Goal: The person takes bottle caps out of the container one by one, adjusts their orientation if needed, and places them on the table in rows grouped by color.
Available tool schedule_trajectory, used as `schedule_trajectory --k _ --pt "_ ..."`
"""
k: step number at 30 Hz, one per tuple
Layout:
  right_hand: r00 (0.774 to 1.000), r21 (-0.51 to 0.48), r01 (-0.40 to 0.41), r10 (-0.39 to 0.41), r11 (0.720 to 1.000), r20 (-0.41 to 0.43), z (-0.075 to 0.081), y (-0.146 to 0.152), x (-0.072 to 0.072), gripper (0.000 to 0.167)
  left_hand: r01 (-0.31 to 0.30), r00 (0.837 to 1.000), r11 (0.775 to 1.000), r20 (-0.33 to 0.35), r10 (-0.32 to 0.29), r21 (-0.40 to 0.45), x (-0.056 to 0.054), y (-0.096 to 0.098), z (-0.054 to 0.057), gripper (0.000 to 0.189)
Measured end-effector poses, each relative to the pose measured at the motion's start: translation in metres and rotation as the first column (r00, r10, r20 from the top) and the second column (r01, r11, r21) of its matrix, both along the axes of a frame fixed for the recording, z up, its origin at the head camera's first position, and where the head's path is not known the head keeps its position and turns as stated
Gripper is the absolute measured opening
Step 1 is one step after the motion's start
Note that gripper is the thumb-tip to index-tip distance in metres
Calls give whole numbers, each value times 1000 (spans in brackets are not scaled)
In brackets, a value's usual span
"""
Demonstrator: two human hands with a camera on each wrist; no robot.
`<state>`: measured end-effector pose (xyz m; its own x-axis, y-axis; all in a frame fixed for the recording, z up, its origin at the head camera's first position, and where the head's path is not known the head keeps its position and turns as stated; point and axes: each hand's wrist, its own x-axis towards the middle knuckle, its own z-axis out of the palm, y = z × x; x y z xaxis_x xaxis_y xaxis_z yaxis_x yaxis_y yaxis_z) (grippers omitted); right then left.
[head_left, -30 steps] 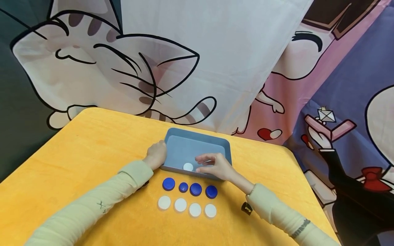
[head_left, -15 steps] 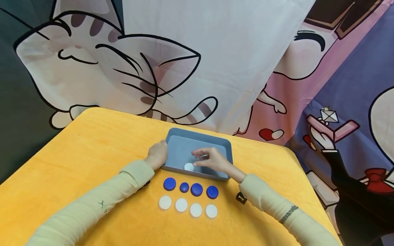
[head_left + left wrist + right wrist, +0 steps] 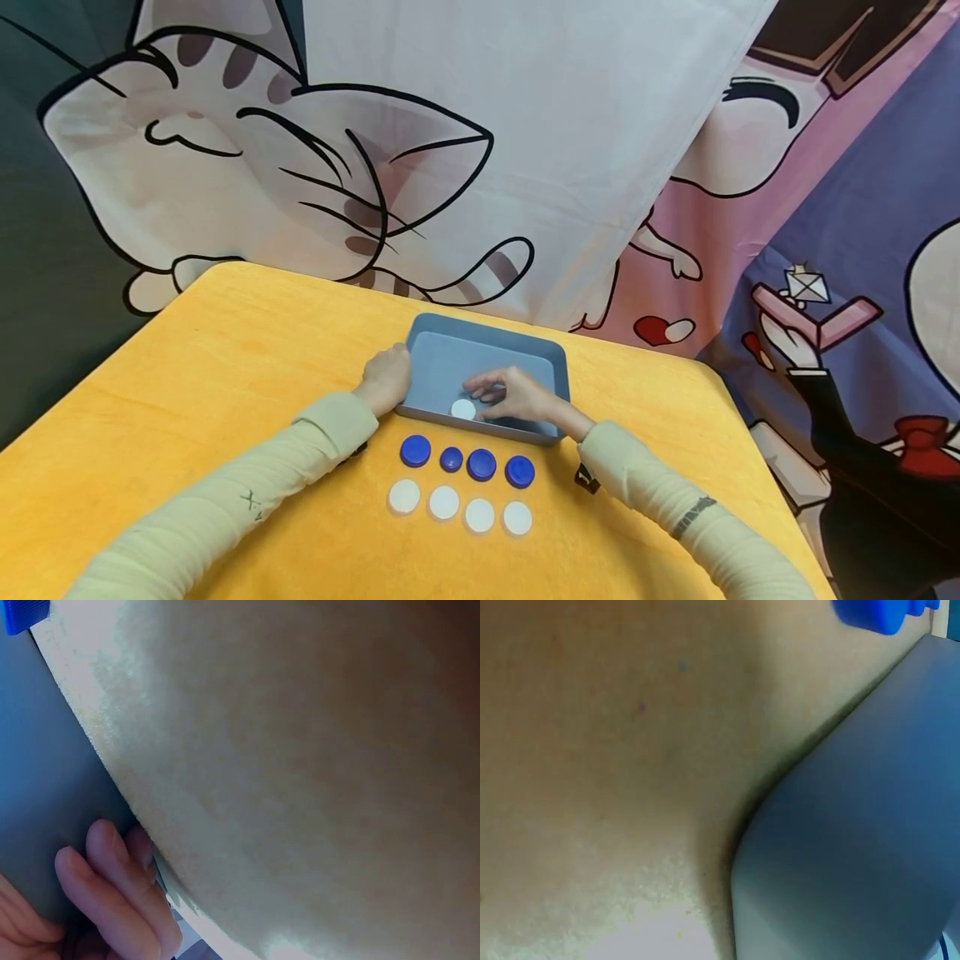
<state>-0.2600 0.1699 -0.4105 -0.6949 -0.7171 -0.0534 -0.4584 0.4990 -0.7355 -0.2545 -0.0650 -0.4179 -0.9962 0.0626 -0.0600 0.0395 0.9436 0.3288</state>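
A blue-grey tray [image 3: 487, 333] lies on the yellow table. My left hand [image 3: 386, 379] grips its left wall; in the left wrist view the fingers [image 3: 112, 892] lie against the tray's side. Inside the tray, near its front wall, is one round white cap [image 3: 462, 409]. My right hand [image 3: 517, 396] reaches over the front wall with bent, spread fingers, thumb just right of that cap. Whether the thumb touches it I cannot tell. The right wrist view shows only the tray's outer wall [image 3: 855, 810], table and some blue; the hand itself is out of that view.
In front of the tray runs a row of several blue caps [image 3: 482, 465], one smaller than the others. Nearer still is a row of several white caps [image 3: 444, 502]. A printed cloth [image 3: 600, 125] hangs behind the yellow table [image 3: 262, 350].
My right hand has shifted left over the tray, rising slightly and then lowering beside the white cap. The left hand stays on the tray's left wall. The head view has drifted a little.
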Motion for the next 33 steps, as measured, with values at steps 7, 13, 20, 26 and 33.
schedule_trajectory --k 7,13,20,26,33 --pt "999 49 -47 47 998 6 -7 -1 -5 44 -3 1000 1000 10 3 1 0 2 1 19" --pt "994 49 -93 95 995 -52 -9 -3 -4 39 -2 1000 1000 -1 2 2 1 2 2 19" --pt "996 54 -59 63 997 -56 -11 -5 -1 37 -5 1000 1000 3 5 18 0 1 2 20" --pt "998 48 -46 49 998 -47 -13 -6 0 36 -2 1000 1000 20 2 19 0 0 1 21" --pt "998 40 -43 44 998 -43 -13 -6 1 36 -10 1000 1000 10 10 17 -1 1 0 20"
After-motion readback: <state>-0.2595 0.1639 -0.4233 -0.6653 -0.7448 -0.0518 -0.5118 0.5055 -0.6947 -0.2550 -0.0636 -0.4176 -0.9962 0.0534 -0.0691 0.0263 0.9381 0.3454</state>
